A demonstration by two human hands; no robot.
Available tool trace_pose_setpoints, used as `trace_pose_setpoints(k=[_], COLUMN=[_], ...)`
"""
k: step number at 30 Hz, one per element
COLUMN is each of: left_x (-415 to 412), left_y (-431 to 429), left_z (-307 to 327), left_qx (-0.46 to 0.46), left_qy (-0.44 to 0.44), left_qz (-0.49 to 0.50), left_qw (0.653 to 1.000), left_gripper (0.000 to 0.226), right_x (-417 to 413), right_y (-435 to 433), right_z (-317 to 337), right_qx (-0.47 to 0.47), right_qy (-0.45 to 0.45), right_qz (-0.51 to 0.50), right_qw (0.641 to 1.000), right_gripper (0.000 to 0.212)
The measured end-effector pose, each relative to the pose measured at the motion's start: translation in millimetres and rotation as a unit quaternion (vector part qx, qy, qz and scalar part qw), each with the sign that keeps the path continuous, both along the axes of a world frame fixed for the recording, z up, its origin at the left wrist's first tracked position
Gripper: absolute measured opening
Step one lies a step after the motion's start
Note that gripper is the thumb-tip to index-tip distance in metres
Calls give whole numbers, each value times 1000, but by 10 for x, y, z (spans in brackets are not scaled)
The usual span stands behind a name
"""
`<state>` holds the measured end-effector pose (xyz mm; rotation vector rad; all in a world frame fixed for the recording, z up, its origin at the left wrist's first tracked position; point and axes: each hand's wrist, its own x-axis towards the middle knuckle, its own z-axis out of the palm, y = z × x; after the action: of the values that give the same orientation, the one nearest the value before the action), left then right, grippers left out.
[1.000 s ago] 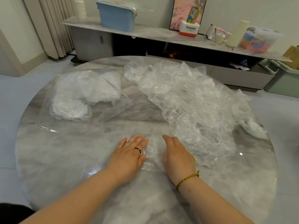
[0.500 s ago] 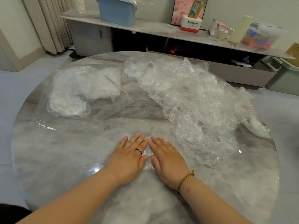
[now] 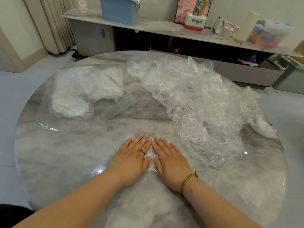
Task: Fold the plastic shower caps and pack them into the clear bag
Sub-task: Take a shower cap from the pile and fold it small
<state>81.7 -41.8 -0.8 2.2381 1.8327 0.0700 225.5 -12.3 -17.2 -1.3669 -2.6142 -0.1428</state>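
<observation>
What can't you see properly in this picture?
Head view only.
1. The shower cap: left hand and right hand cover most of it; fold unclear.
2. The clear bag: caps inside blur together, uncountable; its label is too small to read.
3. The loose pile: see-through layers overlap, count unknown.

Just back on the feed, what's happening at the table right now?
A person is pressing one shower cap flat on the round table with both hands. The left hand and right hand lie side by side on it, fingers straight. A loose heap of unfolded caps sits to the right. The clear bag at the far left already holds some caps.
</observation>
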Motion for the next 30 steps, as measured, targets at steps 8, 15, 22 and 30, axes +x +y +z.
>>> trace_pose_setpoints(k=[8, 15, 22, 30], left_x=[6, -6, -136, -357], left_y=[-17, -12, 67, 133], left_z=[24, 8, 207, 252], left_qx=[-17, -8, 24, -68], left_qy=[12, 12, -99, -137], left_qz=[1, 0, 88, 184], left_qw=[1000, 1000, 991, 971], left_gripper=[89, 96, 46, 13], right_x=[9, -1, 38, 101], right_y=[-36, -79, -12, 104], right_z=[-7, 52, 112, 168], right_qx=[-28, -48, 49, 94], right_qy=[-38, -30, 68, 112], right_qz=[-18, 0, -28, 21], right_qw=[999, 998, 996, 989], right_gripper=[77, 70, 34, 42])
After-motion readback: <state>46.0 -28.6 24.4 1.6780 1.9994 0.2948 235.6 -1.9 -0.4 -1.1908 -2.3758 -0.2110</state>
